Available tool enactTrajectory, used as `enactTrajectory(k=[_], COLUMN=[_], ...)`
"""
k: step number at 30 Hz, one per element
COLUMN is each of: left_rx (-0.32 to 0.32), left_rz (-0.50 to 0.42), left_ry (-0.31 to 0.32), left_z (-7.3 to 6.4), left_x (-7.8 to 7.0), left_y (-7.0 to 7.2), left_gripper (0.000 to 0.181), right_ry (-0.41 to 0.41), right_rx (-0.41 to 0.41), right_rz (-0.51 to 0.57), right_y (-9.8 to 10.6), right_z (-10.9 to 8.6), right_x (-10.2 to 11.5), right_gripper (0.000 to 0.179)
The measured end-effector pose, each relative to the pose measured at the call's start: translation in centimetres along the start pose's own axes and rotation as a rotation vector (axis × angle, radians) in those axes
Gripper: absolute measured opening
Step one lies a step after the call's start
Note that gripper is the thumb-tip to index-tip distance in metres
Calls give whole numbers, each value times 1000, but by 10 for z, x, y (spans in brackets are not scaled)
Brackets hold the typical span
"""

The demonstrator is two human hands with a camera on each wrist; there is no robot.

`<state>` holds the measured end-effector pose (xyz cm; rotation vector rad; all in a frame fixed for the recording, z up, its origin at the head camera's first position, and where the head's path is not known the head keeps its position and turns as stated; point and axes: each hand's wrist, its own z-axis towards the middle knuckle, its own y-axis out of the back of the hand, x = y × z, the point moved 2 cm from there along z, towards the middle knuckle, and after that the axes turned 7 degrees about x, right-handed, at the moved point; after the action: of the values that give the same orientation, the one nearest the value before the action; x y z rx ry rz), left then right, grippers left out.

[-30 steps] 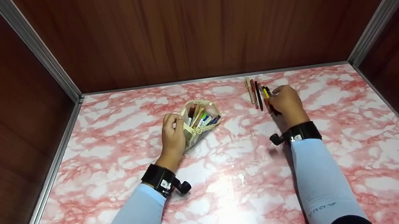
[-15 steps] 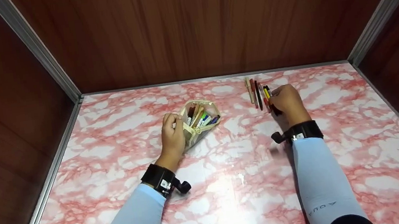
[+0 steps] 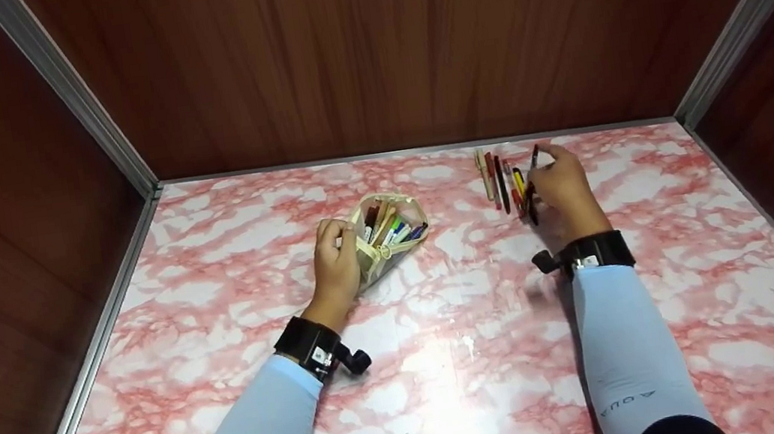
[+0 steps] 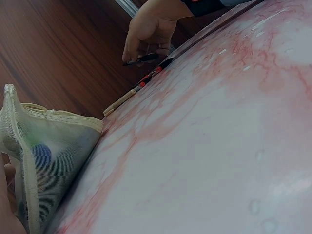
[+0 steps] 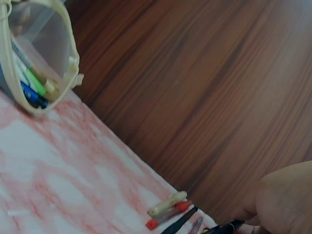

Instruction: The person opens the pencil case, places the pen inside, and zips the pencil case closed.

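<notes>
In the head view my left hand (image 3: 335, 262) grips the left edge of a cream-trimmed mesh pencil pouch (image 3: 393, 252). Its mouth stands open, and several pens and markers (image 3: 388, 228) show inside. To the right, my right hand (image 3: 564, 181) pinches a dark pen (image 3: 535, 157) above the row. The left wrist view shows this black pen (image 4: 141, 59) lifted off the table between the fingers. Beside that hand lie several loose pens: a beige pen (image 3: 485, 177), a red pen (image 3: 493, 183), a black pen (image 3: 501, 186) and a yellow one (image 3: 519, 179).
A red-and-white marbled table (image 3: 452, 359) lies under everything. Brown wood-grain panels (image 3: 364, 54) stand at the back and both sides, with a metal strip (image 3: 274, 168) along the table's back edge.
My right hand has risen slightly and moved right from the row, now with a dark pen pinched in its fingers. The left hand and the pouch have stayed in place.
</notes>
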<state>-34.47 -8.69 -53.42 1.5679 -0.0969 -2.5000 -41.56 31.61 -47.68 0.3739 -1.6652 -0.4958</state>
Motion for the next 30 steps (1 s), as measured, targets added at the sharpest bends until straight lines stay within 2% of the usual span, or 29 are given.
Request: enactTrajectory(k=[5, 9, 14, 23, 30], left_rx=[-3, -2, 1, -5, 0], left_rz=[3, 2, -17, -11, 4], left_ry=[1, -1, -11, -2, 6], left_z=[1, 1, 1, 1, 1], left_x=[1, 1, 1, 1, 1], left_y=[0, 0, 1, 0, 0], left_gripper=[16, 17, 18, 17, 17], right_ry=[37, 44, 67, 129, 201], right_rx=[-29, -14, -3, 8, 11], right_rz=[53, 146, 180, 355, 381], right_y=[2, 0, -7, -33, -58], right_z=[2, -1, -7, -11, -16], right_x=[10, 23, 37, 50, 55], right_gripper=[78, 79, 81, 79, 74])
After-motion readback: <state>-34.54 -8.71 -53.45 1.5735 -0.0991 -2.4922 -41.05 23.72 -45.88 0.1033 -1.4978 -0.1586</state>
